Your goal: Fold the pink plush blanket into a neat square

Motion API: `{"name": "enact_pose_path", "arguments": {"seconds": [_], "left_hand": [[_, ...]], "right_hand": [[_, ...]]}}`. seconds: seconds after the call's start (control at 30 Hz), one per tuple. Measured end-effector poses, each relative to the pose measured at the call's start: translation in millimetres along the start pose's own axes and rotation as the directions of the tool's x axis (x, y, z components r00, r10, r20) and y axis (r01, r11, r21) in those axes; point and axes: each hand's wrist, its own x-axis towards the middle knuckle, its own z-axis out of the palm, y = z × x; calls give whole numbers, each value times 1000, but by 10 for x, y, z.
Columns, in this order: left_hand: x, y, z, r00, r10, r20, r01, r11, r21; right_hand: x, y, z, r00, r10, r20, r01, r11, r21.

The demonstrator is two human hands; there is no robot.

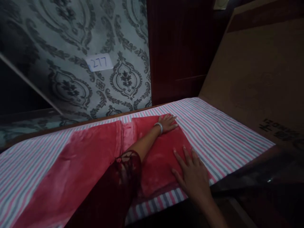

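Note:
A red, soft-looking folded cloth (156, 161) lies on a striped sheet, its kind unclear. My left hand (167, 123), with a silvery band at the wrist, rests flat on its far right corner, fingers spread. Nearer to me, my right hand (193, 171) lies over the right edge of the same cloth with its fingers apart. A paler pink strip (128, 134) shows between this folded part and a wider red section (83, 161) that stretches left toward me. My left sleeve hides part of the red fabric.
The pink, grey and white striped sheet (209, 126) covers the surface underneath. Behind it stand a patterned wall (128, 79) with a paper marked 277 (99, 62) and a dark red panel (175, 57). A large cardboard sheet or box (258, 72) borders the right side.

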Motion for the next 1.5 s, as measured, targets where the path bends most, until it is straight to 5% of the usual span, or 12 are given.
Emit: {"name": "enact_pose_path", "arguments": {"seconds": [0.23, 0.43, 0.67, 0.93, 1.1, 1.2, 1.3, 1.4, 1.5], "left_hand": [[-743, -256, -319, 995, -64, -72, 67, 997, 44], [-1248, -578, -247, 978, -210, 1, 209, 973, 94], [-1323, -675, 60, 968, -240, -74, 245, 968, 57], [-1329, -702, 137, 967, -241, -78, 244, 969, 36], [-1291, -676, -18, 961, -276, -9, 274, 958, -80], [-1450, -625, -172, 969, -246, -7, 236, 937, -256], [-1919, -438, -185, 959, -244, -147, 194, 938, -289], [-2581, -82, 34, 890, -287, -353, 192, 941, -279], [-3135, 308, 376, 856, -290, -428, 134, 924, -359]], "right_hand": [[-23, 47, -65, 997, 11, 75, -8, 999, -37], [171, -123, -395, 996, -60, 63, 56, 997, 59], [162, -808, -201, 890, -396, 225, 356, 913, 200], [45, -815, -106, 888, -399, 227, 356, 911, 211], [58, -784, -85, 891, -397, 221, 353, 911, 214], [48, -703, -86, 888, -419, 188, 353, 885, 303], [31, -623, -117, 876, -469, 117, 380, 818, 432], [-2, -609, -133, 874, -485, 33, 401, 757, 516], [-45, -657, -118, 881, -473, -10, 398, 728, 558]]}}
